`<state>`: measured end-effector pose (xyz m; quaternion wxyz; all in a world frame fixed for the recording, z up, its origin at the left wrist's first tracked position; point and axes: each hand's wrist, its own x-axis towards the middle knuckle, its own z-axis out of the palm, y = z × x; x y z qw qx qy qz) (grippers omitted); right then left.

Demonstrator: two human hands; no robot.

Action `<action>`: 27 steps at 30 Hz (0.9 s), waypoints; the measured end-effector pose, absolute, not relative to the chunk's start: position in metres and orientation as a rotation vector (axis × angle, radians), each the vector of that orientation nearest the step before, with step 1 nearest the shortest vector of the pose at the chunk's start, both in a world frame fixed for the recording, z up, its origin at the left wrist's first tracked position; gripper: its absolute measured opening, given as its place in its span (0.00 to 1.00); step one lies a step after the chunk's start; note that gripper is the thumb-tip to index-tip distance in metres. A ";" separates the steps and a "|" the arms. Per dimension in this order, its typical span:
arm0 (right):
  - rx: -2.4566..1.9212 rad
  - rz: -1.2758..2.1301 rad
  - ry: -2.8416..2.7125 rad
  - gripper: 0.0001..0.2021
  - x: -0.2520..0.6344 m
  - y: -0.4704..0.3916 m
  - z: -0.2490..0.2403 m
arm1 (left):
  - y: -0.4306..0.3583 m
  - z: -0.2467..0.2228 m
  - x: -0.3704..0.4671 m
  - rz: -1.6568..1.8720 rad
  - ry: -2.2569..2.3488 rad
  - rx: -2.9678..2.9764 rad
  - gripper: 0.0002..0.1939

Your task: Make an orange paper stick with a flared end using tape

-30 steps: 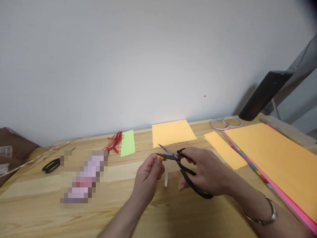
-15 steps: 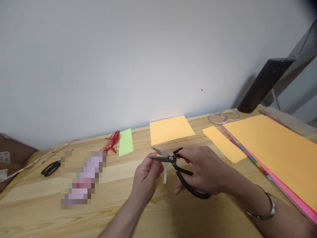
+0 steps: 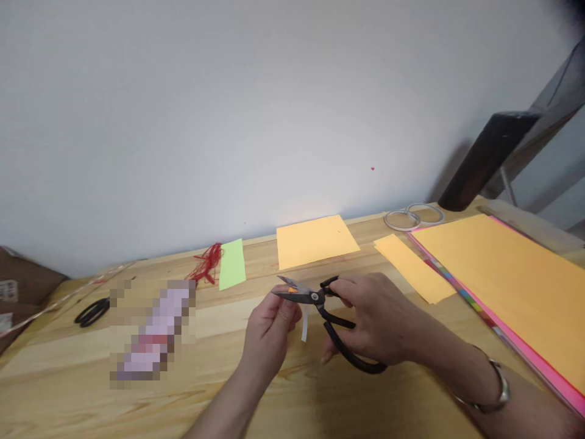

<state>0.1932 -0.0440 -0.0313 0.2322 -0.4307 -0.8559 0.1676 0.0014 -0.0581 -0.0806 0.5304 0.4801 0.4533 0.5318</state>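
We take the held scissors as dial centre on one wooden table (image 3: 219,366). One stack of large orange and pink sheets (image 3: 512,286) lies at three o'clock; one black cylinder (image 3: 489,161) leans at two. One brown cardboard box (image 3: 27,286), nine o'clock, bears two white labels, unreadable. Our right hand (image 3: 381,317) grips the black-handled metal scissors (image 3: 315,297), blades parted. Our left hand (image 3: 270,323) pinches one small orange paper piece (image 3: 292,290) between the blades. One orange rectangular sheet (image 3: 317,242) lies at twelve; one second black-handled pair (image 3: 92,312), nine; one light-green paper rectangle (image 3: 232,264), ten; two pale rings (image 3: 402,220), two. One narrow white strip (image 3: 304,324) hangs at seven.
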 end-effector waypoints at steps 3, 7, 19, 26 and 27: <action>-1.179 0.457 -2.353 0.21 0.193 -0.044 -0.033 | -0.058 -0.081 0.001 1.283 1.064 1.146 0.13; -1.170 0.461 -2.346 0.23 0.192 -0.043 -0.036 | -0.058 -0.081 0.000 1.288 1.072 1.149 0.12; -1.144 0.410 -2.356 0.23 0.190 -0.045 -0.039 | -0.059 -0.079 -0.001 1.317 1.090 1.167 0.12; -1.093 0.365 -2.360 0.23 0.189 -0.044 -0.042 | -0.060 -0.079 -0.002 1.314 1.084 1.175 0.12; -1.088 0.360 -2.364 0.23 0.188 -0.044 -0.042 | -0.060 -0.079 -0.002 1.313 1.084 1.179 0.12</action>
